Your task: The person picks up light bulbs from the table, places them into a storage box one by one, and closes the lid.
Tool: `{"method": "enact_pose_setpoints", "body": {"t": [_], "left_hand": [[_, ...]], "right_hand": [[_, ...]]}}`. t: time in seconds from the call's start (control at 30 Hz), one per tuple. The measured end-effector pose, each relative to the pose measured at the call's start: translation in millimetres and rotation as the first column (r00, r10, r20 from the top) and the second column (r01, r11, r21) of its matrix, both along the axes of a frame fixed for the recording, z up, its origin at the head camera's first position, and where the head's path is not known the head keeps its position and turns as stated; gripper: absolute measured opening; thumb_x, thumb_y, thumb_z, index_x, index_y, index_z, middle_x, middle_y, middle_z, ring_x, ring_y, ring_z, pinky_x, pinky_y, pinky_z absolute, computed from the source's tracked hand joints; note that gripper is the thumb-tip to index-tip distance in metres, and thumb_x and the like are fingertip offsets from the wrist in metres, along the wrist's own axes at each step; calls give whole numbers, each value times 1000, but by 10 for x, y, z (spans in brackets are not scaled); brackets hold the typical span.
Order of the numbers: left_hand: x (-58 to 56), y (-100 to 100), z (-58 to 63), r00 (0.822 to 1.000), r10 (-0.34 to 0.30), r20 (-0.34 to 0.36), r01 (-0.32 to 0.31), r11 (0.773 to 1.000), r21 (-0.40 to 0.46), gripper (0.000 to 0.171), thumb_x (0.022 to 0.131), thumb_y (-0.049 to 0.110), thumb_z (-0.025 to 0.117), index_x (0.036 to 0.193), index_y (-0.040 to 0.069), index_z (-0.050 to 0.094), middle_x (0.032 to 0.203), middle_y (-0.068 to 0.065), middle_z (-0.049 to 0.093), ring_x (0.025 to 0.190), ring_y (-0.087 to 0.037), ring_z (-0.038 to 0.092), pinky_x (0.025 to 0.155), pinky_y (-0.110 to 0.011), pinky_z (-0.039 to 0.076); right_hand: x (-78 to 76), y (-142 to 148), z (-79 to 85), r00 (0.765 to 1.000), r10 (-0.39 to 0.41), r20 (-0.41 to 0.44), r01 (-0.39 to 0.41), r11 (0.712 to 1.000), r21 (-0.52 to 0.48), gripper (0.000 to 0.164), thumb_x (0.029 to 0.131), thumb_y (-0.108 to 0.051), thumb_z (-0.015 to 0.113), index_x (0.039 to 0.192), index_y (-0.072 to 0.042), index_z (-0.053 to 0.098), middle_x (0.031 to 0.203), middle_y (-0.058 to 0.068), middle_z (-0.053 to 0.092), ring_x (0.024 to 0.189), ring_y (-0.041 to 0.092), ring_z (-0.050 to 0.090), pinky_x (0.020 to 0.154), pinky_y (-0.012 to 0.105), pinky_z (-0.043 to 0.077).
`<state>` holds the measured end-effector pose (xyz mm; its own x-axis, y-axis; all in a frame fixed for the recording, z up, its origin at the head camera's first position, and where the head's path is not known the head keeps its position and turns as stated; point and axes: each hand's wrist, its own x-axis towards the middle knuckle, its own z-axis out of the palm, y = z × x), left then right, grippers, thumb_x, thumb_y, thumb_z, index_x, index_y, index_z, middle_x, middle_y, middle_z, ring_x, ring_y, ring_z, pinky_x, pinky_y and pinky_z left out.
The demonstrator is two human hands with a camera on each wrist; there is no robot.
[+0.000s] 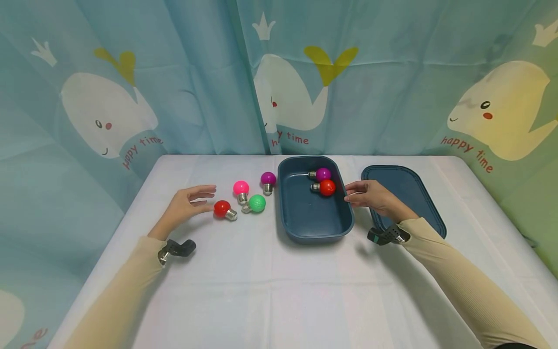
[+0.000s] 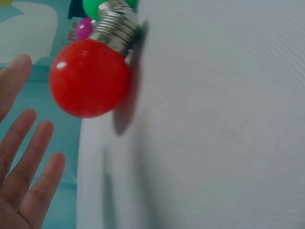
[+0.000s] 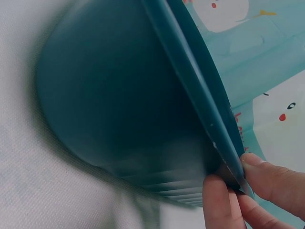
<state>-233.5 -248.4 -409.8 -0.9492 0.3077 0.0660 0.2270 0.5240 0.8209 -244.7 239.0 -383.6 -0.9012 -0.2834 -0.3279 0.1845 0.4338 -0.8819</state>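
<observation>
My left hand [image 1: 188, 202] is at the left of the table with its fingers extended, beside a red light bulb [image 1: 222, 209]. In the left wrist view the fingers stand apart from that red bulb [image 2: 89, 78], with a gap between. My right hand [image 1: 370, 195] pinches the right rim of a dark blue box [image 1: 315, 225]; the right wrist view shows thumb and fingers on either side of the box's rim [image 3: 209, 121]. Inside the box lie a purple bulb [image 1: 323, 174] and another red bulb [image 1: 327, 187].
Between the left hand and the box lie a pink bulb [image 1: 241, 188], a green bulb [image 1: 257, 203] and a purple bulb [image 1: 268, 179]. A dark blue lid [image 1: 398, 182] lies flat to the right, partly under the right arm. A whale-print curtain [image 1: 209, 97] hangs behind the white table [image 1: 270, 291].
</observation>
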Motion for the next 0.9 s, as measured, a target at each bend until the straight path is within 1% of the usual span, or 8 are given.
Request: {"method": "enact_pose_setpoints", "body": {"t": [0.23,0.4,0.5,0.57,0.73,0.9], "left_hand": [[1,-1,-114,999,-8,40,9,1000,-20,62,78,12,76,133,4,50,136,-18,52,124,-33,51,102,-42,42],[2,22,-184,998,7,54,-5,999,-50,62,77,13,77,132,5,52,136,-17,53,126,-35,50,102,-46,42],[5,39,-201,999,0,37,2,998,-67,61,76,13,77,131,4,53,135,-16,54,126,-34,50,103,-46,42],[4,49,-205,1000,-5,30,8,997,-76,61,76,13,77,131,4,53,134,-16,55,126,-34,50,103,-47,41],[-7,64,-214,999,-13,50,18,995,-101,61,77,15,77,132,6,52,135,-15,55,126,-34,50,102,-49,42],[-21,75,-221,998,-32,56,38,993,-115,62,75,11,77,131,6,53,135,-16,55,125,-35,51,103,-49,42]], "right_hand": [[4,-2,9,1000,2,-2,-2,1000,2,51,88,-6,61,132,11,41,98,0,59,80,3,61,78,20,55],[16,-8,22,1000,4,-6,-4,1000,-5,52,88,-6,62,133,11,41,103,3,59,81,1,61,78,19,55],[18,-8,17,1000,2,-6,-2,1000,-4,53,88,-7,62,133,11,40,106,6,59,81,0,61,78,19,55],[15,-5,12,1000,-2,-2,2,1000,-2,53,88,-7,62,133,11,40,106,5,59,81,0,61,78,19,55],[9,0,8,1000,-10,3,10,1000,-1,51,88,-7,61,132,10,41,102,2,59,80,3,61,79,21,55],[0,-4,-1,1000,-7,-3,7,1000,14,51,89,-8,61,132,10,42,102,3,59,80,4,61,80,22,55]]}}
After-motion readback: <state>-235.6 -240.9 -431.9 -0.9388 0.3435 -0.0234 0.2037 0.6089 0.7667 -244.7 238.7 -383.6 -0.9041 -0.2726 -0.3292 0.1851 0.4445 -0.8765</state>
